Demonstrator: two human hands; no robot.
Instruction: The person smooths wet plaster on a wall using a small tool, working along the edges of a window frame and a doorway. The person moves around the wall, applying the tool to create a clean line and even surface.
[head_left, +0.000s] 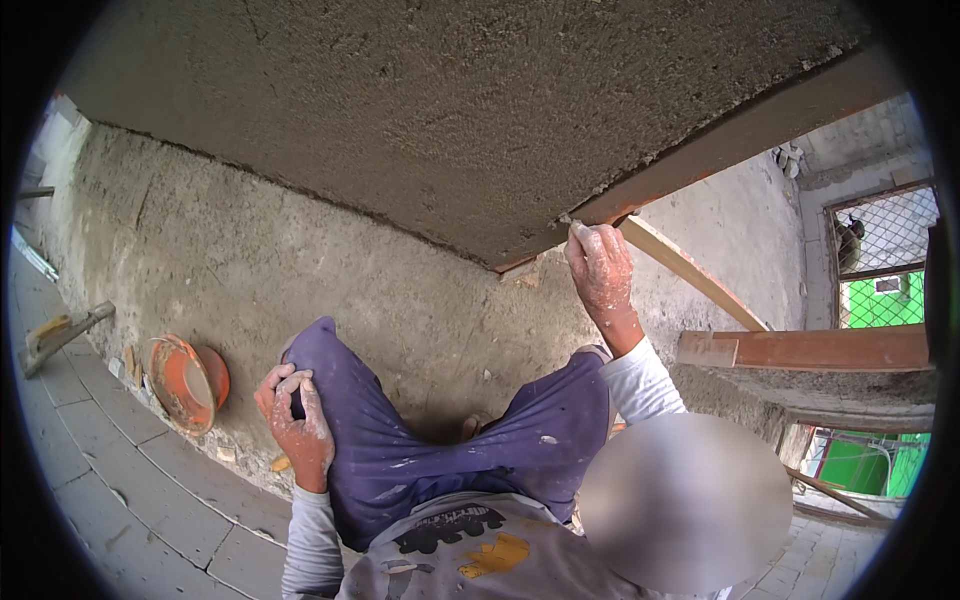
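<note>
My right hand (602,270), dusted with pale plaster, is raised to the lower edge of a grey mortar-covered surface (430,130). Its fingers are pinched together at the corner where the mortar meets a wooden board (740,130). Some small greyish thing shows at the fingertips, too small to name. Beside my left knee, in purple trousers (365,420), hangs my left hand (296,420). Its fingers are loosely bent, with a gap to the thumb and nothing visible between them. Pale smears cover these fingers too.
An orange bucket (205,385) with mortar-stained walls is at the left. Farther left lies a wooden-handled tool (62,335). A slanting wooden strip (695,270) and a reddish beam (830,348) are on the right, near a mesh window (885,235). A blurred patch covers the lower right.
</note>
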